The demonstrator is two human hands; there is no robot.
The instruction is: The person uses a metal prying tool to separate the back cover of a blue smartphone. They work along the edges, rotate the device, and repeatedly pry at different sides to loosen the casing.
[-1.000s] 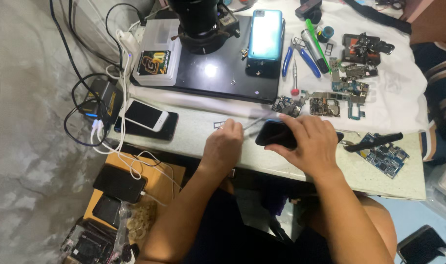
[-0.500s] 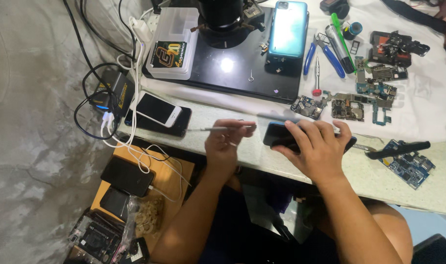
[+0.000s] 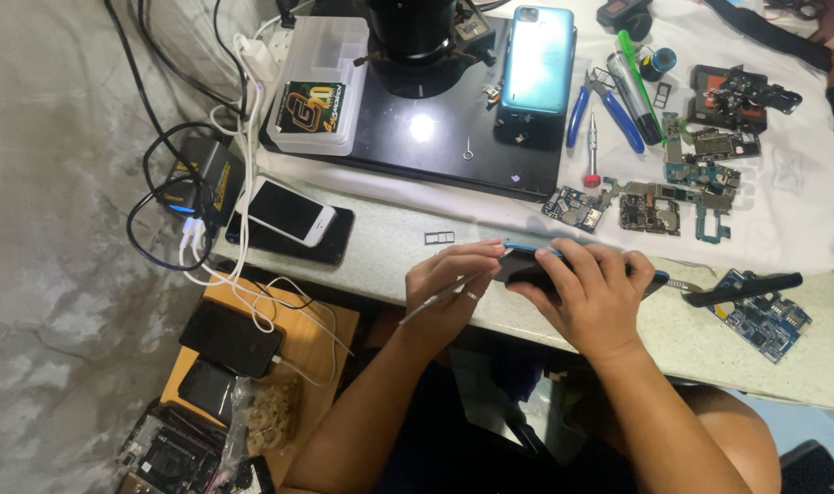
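both hands grip: right hand [image 3: 593, 295] hides most of a dark phone [image 3: 525, 265], left hand [image 3: 454, 282] pinches thin tweezers [image 3: 433, 300].

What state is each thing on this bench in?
Dark phone: gripped edge-up by right hand.
Thin tool: held in left hand, tip at the phone.
Teal phone: face down.
White phone: face up, screen dark.
Circuit boards: bare, loose.
Blue pliers: lying unused.

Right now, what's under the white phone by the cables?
A black phone lies under the white phone, its right end showing. The rest of it is covered, so its screen cannot be seen.
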